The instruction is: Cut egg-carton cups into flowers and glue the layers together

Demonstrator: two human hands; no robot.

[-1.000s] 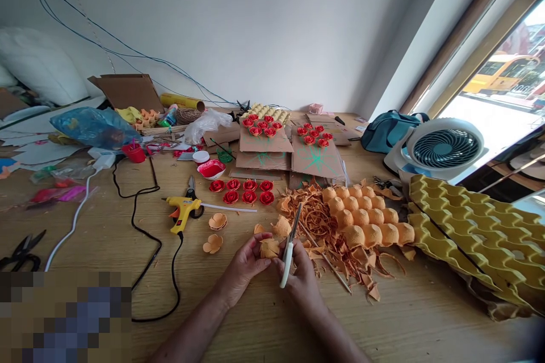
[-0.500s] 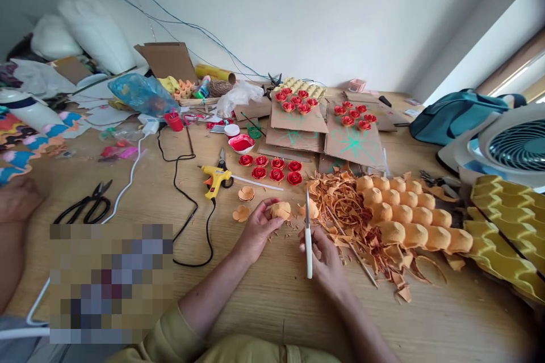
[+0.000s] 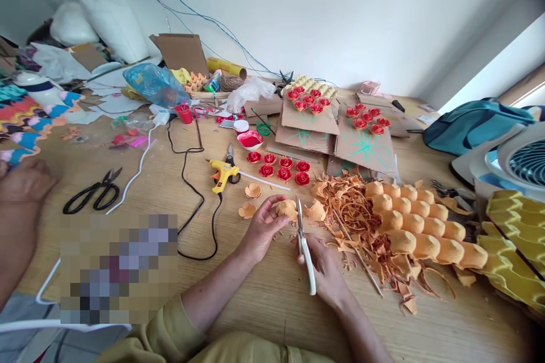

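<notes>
Low over the wooden table (image 3: 447, 323), an orange egg-carton cup (image 3: 285, 208) sits pinched by the left hand (image 3: 263, 228) at its fingertips, rim turned toward the blades. The right hand (image 3: 326, 266) grips white-handled scissors (image 3: 305, 249), points up beside it. Trimmings (image 3: 347, 207) and an orange egg tray (image 3: 426, 227) lie rightward; red roses (image 3: 279, 165) and a glue gun (image 3: 222, 171) sit behind, near a white wall (image 3: 340, 11).

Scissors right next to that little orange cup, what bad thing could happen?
1. The scissors in the right hand point up beside the left hand pinching the orange cup; a slip might nick its fingers.
2. The glue gun has a black cord looping near the left forearm; a snag could drag it.
</notes>
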